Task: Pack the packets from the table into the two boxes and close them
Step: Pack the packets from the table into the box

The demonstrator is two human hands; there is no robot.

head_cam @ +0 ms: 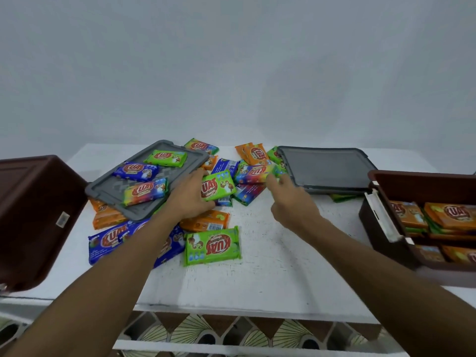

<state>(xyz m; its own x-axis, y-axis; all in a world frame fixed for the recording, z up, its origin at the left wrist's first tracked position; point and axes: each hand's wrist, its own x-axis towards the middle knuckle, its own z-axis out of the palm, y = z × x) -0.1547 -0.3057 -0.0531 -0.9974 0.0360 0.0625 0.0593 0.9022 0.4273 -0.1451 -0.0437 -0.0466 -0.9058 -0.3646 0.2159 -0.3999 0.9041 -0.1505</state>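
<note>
Half right box (pixel 374 221) cropped; left grip (pixel 190 198) holds green packet (pixel 219 186); right grip (pixel 289 200): cannot tell.

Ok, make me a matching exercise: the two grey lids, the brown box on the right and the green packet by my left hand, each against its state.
1. light grey plastic lid
2. dark grey flat lid
3. brown plastic box on the right
4. green rectangular packet at mid-table

A. gripped by the left hand
B. orange packets inside
C. three packets on top
D. bare top

Pairs: 1-C, 2-D, 3-B, 4-A.

Pale grey wall (pixel 231 60) above, patterned floor tiles (pixel 195 333) below.
</note>
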